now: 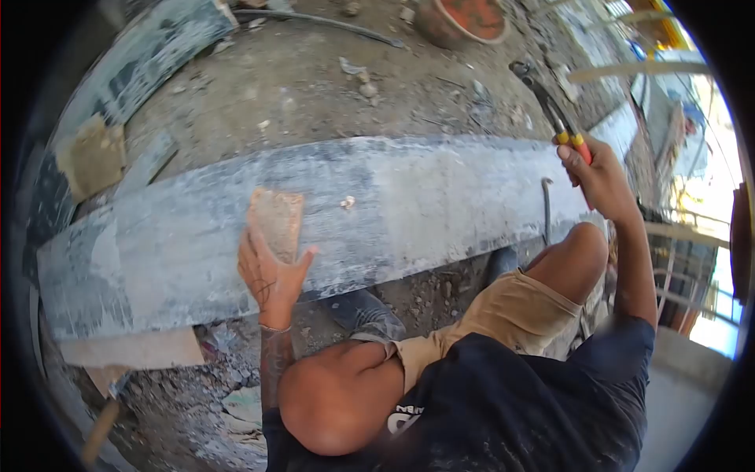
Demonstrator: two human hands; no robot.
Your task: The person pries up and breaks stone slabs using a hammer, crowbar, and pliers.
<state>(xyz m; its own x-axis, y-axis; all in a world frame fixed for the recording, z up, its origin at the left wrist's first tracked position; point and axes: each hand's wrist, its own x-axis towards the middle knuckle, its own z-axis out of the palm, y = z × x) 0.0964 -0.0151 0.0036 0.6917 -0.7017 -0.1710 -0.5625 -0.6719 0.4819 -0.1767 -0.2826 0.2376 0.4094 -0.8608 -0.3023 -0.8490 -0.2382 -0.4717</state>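
A small flat tile piece (277, 220) with orange edges lies on a long grey board (440, 197). My left hand (269, 271) is on the near end of this piece, thumb and fingers spread along its sides. Raised over the right end of the board, my right hand (598, 175) is wrapped round the red and yellow handles of pliers (555, 110), whose dark head points up and left. A bent metal rod (546, 211) rests on the board below my right hand. Between the hands, a small pale crumb (347, 203) sits on the board.
Beyond the board is dirt ground with rubble and a hose (322, 21). A bucket with reddish contents (464, 22) stands at the top. More boards (145, 67) lie at the upper left. My knees are at the near edge, and wooden poles (641, 69) are at the right.
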